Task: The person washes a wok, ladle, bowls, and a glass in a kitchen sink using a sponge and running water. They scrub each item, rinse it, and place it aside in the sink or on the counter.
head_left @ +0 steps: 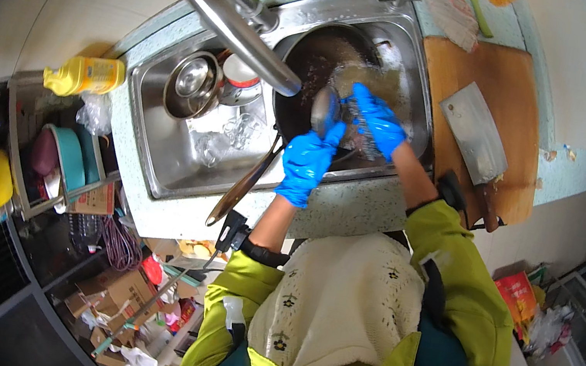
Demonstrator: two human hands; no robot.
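Both my hands wear blue gloves and work over a dark wok (pixel 306 56) in the right basin of the sink. My left hand (pixel 304 163) is closed around a grey, rounded thing that looks like a ladle (pixel 324 110). Just to its right, my right hand (pixel 376 122) is bent around a grey, stringy scouring pad (pixel 358 133), partly hidden by the fingers. Murky, foamy water lies in and around the wok. The wok's long handle (pixel 244 184) sticks out over the near counter edge.
A curved faucet (pixel 232 15) arches over the sink. Metal bowls (pixel 192 79) and a cup (pixel 240 72) sit in the left basin. On the right, a cleaver (pixel 476 133) lies on a wooden cutting board (pixel 536 93). A yellow bottle (pixel 88 76) stands at the left.
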